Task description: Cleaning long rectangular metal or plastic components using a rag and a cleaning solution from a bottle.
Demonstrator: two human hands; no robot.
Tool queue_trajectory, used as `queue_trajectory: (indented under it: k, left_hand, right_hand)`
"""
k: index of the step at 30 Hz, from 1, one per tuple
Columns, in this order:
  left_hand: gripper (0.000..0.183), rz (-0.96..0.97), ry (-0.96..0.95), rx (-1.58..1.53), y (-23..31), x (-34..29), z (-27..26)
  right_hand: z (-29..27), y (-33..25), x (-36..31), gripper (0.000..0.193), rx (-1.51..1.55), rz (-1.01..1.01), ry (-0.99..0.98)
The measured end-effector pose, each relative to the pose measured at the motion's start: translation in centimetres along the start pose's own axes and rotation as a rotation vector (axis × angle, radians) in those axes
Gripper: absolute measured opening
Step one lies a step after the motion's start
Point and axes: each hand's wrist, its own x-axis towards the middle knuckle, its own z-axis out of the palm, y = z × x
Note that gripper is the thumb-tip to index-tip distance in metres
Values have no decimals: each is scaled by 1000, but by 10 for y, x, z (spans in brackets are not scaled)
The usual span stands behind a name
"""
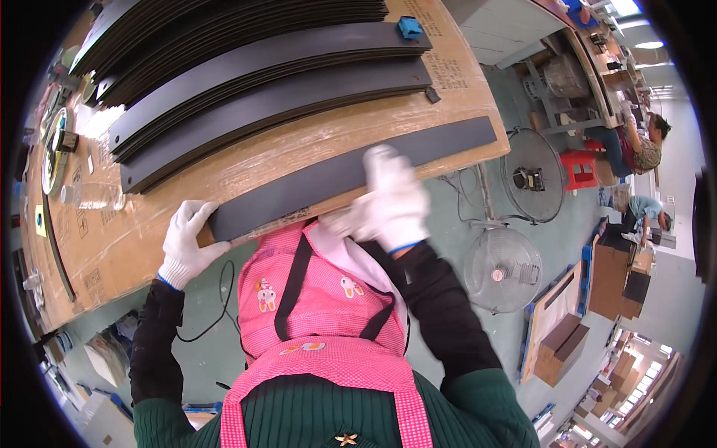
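Observation:
A long flat dark grey strip [299, 183] lies along the near edge of the cardboard-covered table [328, 131]. At its left end is my left hand [190, 243] in a white knitted glove, thumb and fingers bent around the end. My right hand [396, 198], gloved in white too, is over the strip's middle at the near edge. Motion smears its fingers, so whether they hold anything is hidden. Beyond the strip, several similar dark strips are piled in stacks [276, 101]. A crumpled blue cloth [409, 28] rests on the right end of one stack.
A small dark block [432, 95] sits beside the stacks. At the left are a clear plastic container [101, 196] and a tape roll [66, 142]. Two floor fans [502, 269] stand right of the table, before a red stool [579, 170]. Two people [642, 149] are farther right.

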Motion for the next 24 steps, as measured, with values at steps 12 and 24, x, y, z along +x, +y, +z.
queue_trajectory:
  k: [12,24]
  left_hand:
    - [90,-58,-84,204,27,9,-15]
    - [100,117,193,114,152,124,104]
  right_hand:
    - [-18,153,49,33,-197,270,81]
    - [-4,189,86,28,-160,417,134]
